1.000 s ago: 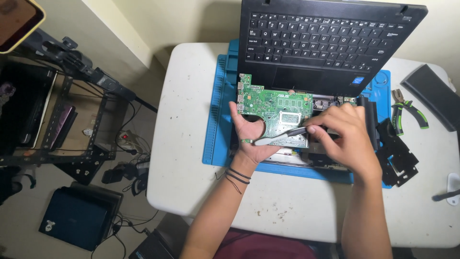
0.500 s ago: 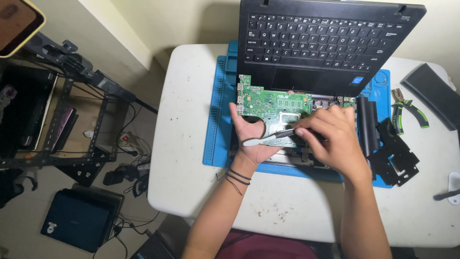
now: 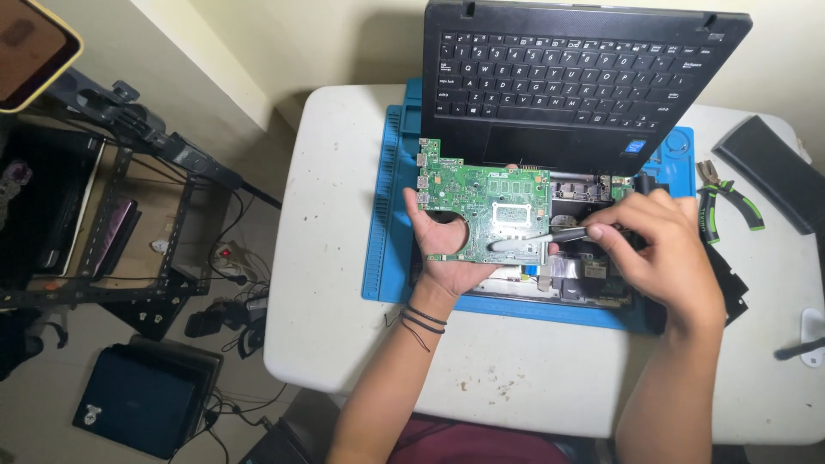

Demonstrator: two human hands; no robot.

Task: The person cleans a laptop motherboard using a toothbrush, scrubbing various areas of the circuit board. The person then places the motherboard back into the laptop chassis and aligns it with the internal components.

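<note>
Mid-disassembly of a laptop: green circuit board (image 3: pixel 481 206) lifted and tilted over the opened laptop base (image 3: pixel 584 275), which lies on the blue mat (image 3: pixel 387 223) on the white table (image 3: pixel 344 326). Left hand (image 3: pixel 447 249) under the board, fingers curled round its lower edge in a firm grip. Right hand (image 3: pixel 662 258) pinched shut on a dark-handled tool (image 3: pixel 537 239), tip resting on the board near its lower right corner. Probably prying or freeing a connector; next calls for steady support beneath and light, careful pressure at the tip. Keyboard panel (image 3: pixel 584 77) propped behind, green-handled pliers (image 3: pixel 726 206) well apart at the right.
</note>
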